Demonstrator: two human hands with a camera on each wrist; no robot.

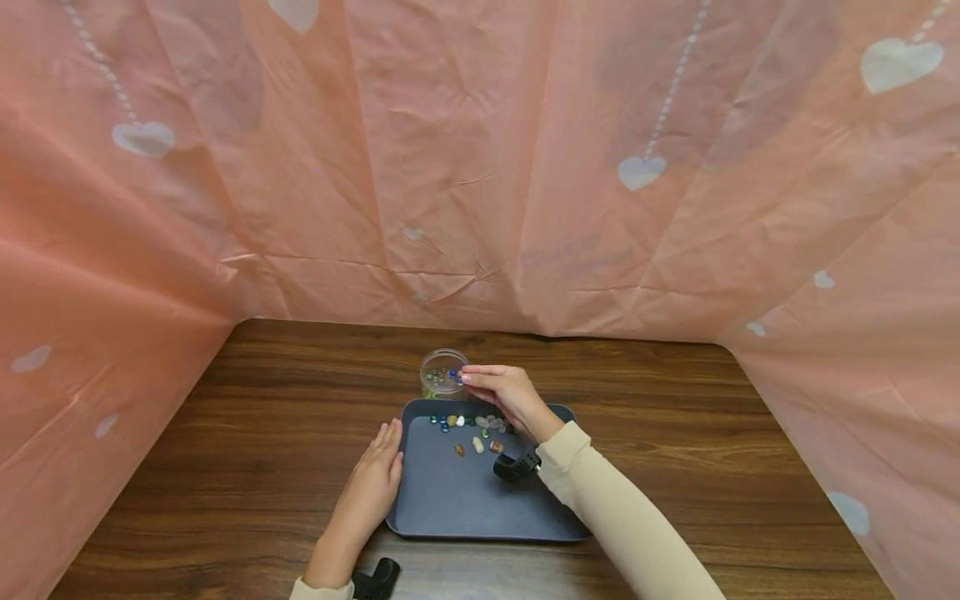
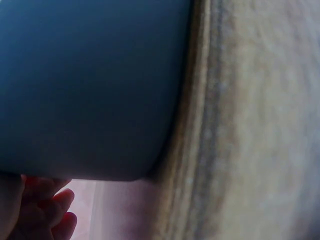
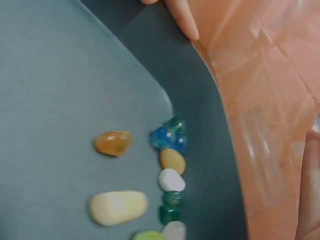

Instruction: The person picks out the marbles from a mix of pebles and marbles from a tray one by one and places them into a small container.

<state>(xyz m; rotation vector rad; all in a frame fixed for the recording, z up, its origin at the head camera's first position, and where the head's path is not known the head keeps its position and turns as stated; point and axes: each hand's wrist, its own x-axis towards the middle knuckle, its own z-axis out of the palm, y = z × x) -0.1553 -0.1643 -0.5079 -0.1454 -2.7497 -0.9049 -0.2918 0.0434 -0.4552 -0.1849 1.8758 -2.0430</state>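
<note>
My right hand (image 1: 504, 390) is at the right rim of a clear round container (image 1: 442, 352), and its fingertips pinch a small blue glass bead (image 3: 317, 121), partly cut off in the right wrist view. Several glass beads show inside the container. My left hand (image 1: 377, 471) lies along the left edge of a dark grey tray (image 1: 465, 508) with its fingers straight, touching the rim. On the tray, blue and green beads, a tan pebble (image 3: 172, 161) and a white pebble (image 3: 172, 180) line the far side. An amber stone (image 3: 114, 143) and a long cream stone (image 3: 119, 207) lie nearer.
The tray stands on a brown wooden table (image 1: 247, 450), with the container just behind its far edge. A reddish-brown stone (image 1: 497, 447) lies on the tray near the right wrist's black camera (image 1: 516, 467). Pink curtains (image 1: 465, 167) with white hearts enclose the table's back and sides.
</note>
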